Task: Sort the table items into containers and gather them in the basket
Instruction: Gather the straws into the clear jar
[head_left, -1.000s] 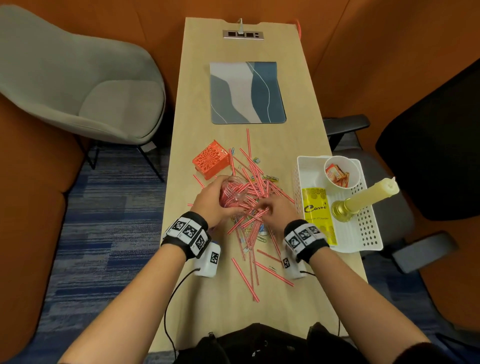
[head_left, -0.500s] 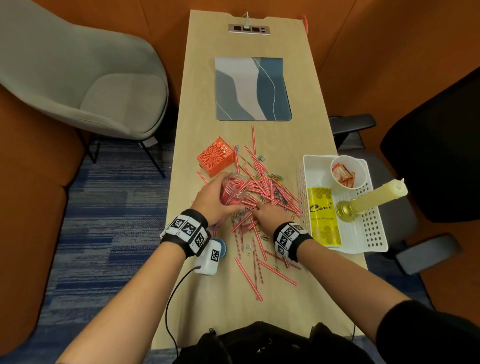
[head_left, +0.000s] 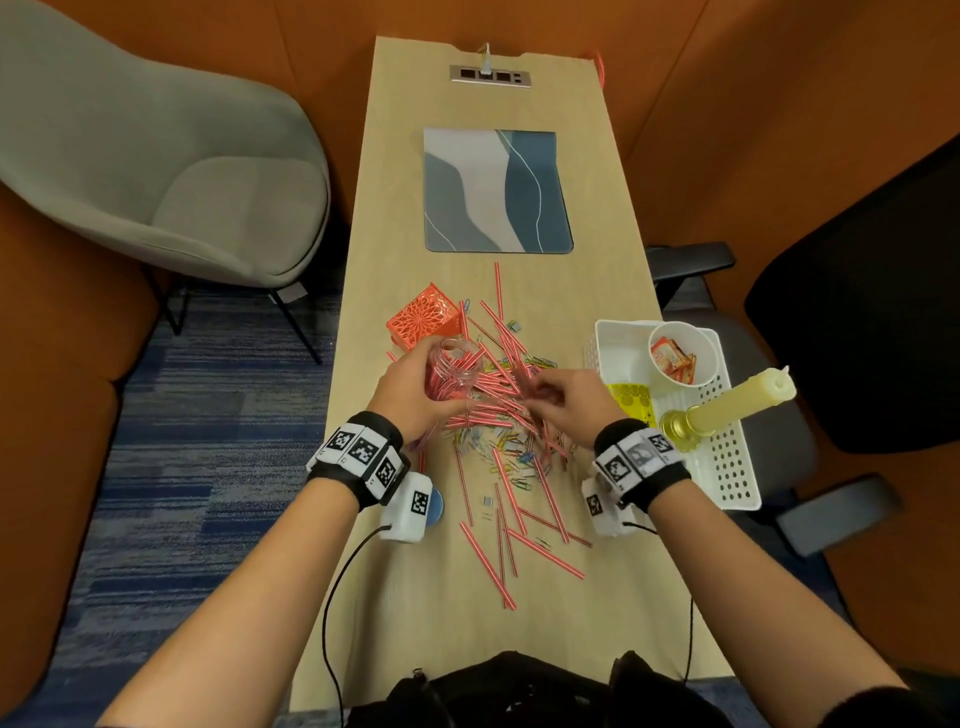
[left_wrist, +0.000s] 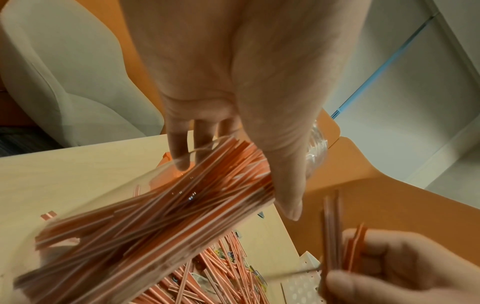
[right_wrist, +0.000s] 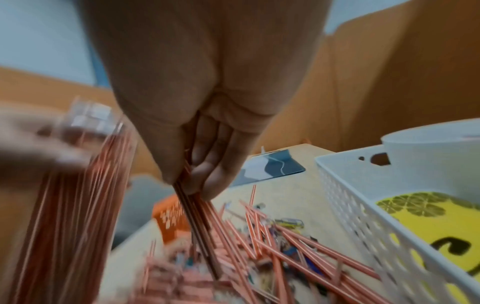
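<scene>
My left hand (head_left: 415, 387) grips a clear glass jar (head_left: 457, 366) packed with red-and-white striped straws (left_wrist: 155, 216), tilted over the table. Just to its right, my right hand (head_left: 558, 402) pinches a small bundle of straws (right_wrist: 200, 216) lifted out of the pile. Many loose straws (head_left: 498, 499) lie scattered on the wooden table (head_left: 415, 597), mixed with coloured paper clips (head_left: 498, 452). The white basket (head_left: 732, 467) stands at the table's right edge.
An orange patterned box (head_left: 426, 319) sits behind the jar. The basket holds a white cup of sachets (head_left: 680, 353), a yellow packet (head_left: 631, 397) and a candle in a gold holder (head_left: 727, 410). A blue-grey mat (head_left: 496, 189) lies farther back. A blue lid (head_left: 436, 506) lies under my left wrist.
My right hand has risen from the pile with a few straws pinched and moved right. The left hand keeps the jar in place.
</scene>
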